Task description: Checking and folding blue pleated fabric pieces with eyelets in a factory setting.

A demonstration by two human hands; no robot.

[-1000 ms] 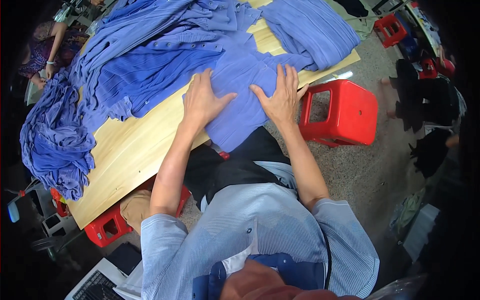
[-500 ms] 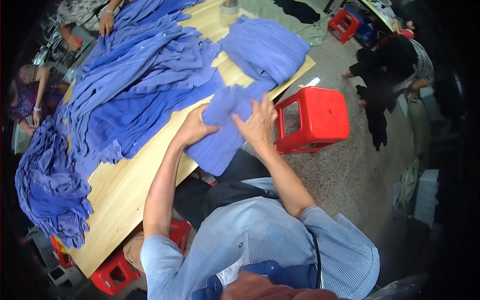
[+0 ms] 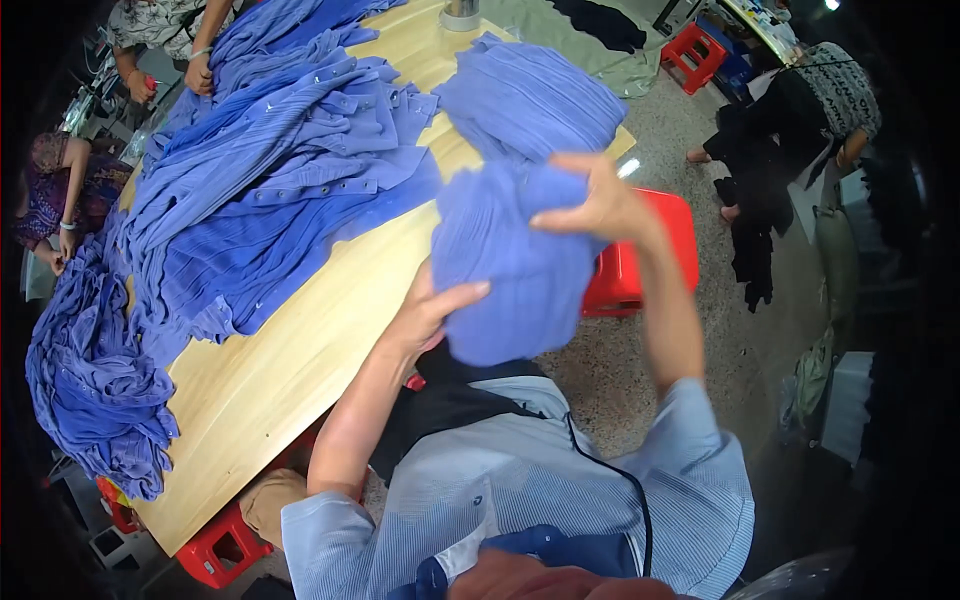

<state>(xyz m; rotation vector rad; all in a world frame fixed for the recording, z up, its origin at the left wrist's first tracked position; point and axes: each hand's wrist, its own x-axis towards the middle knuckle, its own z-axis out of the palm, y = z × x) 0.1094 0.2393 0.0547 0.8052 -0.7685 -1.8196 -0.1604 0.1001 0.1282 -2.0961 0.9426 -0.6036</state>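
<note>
Between my two hands hangs a blue ribbed garment [image 3: 515, 270], smeared slightly by motion. My left hand [image 3: 425, 315] grips its lower left side, thumb on top and fingers behind the cloth. At its upper right, my right hand [image 3: 600, 205] holds the edge between thumb and fingers. The garment is raised in front of me at the table's near edge, just short of a stack of blue garments [image 3: 535, 95]. A large heap of blue buttoned garments [image 3: 270, 190] spreads over the wooden table [image 3: 290, 350] to the left.
A red plastic stool [image 3: 660, 235] stands right of the table, partly behind my right arm; more red stools [image 3: 693, 57] are farther off. Co-workers' hands [image 3: 200, 75] touch the heap at the far left. Another person [image 3: 820, 105] bends over black cloth at right.
The garment has risen and moved right, opening out wider. My right hand has moved up and right with its edge; my left hand has shifted right and lower.
</note>
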